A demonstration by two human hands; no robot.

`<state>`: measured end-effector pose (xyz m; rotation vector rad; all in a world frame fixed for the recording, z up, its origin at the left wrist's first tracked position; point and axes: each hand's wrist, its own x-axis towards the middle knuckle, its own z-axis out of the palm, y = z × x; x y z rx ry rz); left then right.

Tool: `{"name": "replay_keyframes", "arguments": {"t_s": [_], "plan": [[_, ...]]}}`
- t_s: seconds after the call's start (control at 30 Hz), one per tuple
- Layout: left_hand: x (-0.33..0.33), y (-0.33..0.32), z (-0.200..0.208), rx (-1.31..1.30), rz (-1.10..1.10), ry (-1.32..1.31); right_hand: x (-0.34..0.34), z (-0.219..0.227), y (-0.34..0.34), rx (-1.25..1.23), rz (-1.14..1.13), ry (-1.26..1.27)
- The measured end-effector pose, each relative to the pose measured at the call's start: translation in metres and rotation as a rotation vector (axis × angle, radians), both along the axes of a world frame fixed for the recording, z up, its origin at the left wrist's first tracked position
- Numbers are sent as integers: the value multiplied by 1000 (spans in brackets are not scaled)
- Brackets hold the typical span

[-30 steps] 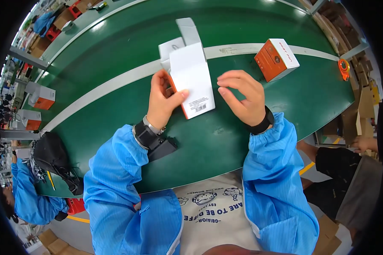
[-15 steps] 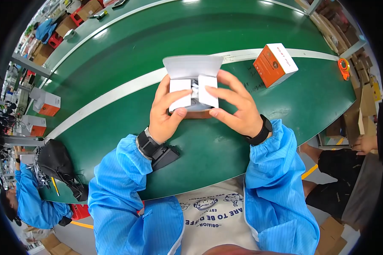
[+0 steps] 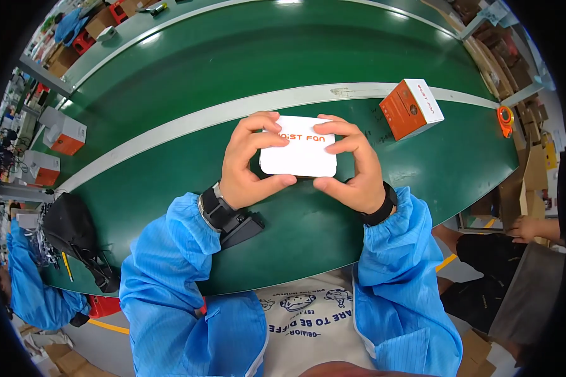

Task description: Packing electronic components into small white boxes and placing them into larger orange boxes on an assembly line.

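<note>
Between my two hands is a small carton (image 3: pixel 300 158), its white top panel with orange lettering facing up and lying flat. My left hand (image 3: pixel 248 162) grips the carton's left side, fingers on the lid and thumb along the near edge. On the other side my right hand (image 3: pixel 356 164) does the same, fingertips on the top, thumb at the near right corner. The carton's contents are hidden under the lid. Beyond my right hand stands an orange and white carton (image 3: pixel 412 110) of similar look, closed, on the green table (image 3: pixel 308 232).
A white strip (image 3: pixel 233 107) crosses the table. At the left lie a black bag (image 3: pixel 72 229) and two more orange and white boxes (image 3: pixel 69 135). An orange tape roll (image 3: pixel 505 120) sits at the right edge. People are at both sides, one in a blue sleeve (image 3: pixel 28 276).
The raised lid of the carton has come down over the inner flaps, so the lettered top now shows. My fingers have shifted from the inner flaps onto the lid.
</note>
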<state>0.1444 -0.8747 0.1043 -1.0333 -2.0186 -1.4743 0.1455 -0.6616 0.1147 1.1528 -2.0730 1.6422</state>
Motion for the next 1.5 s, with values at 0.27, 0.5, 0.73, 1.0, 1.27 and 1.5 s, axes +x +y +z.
{"name": "replay_keyframes", "arguments": {"t_s": [0.27,0.5,0.73,1.0,1.27,1.5], "plan": [[4,6,-10,280,-32,-118,0,-2,1,78,-83,24],[-5,-7,-9,19,-75,-33,0,14,8,246,2,62],[-11,-5,-11,27,-23,-76,-3,10,9,269,-109,181],[-16,-2,-21,135,141,-304,-14,13,41,376,-970,353],[-21,-11,-27,143,241,-342,-21,-15,31,303,-388,-42],[-67,-106,-33,370,831,-266,-48,-42,58,-316,-420,-546]]}}
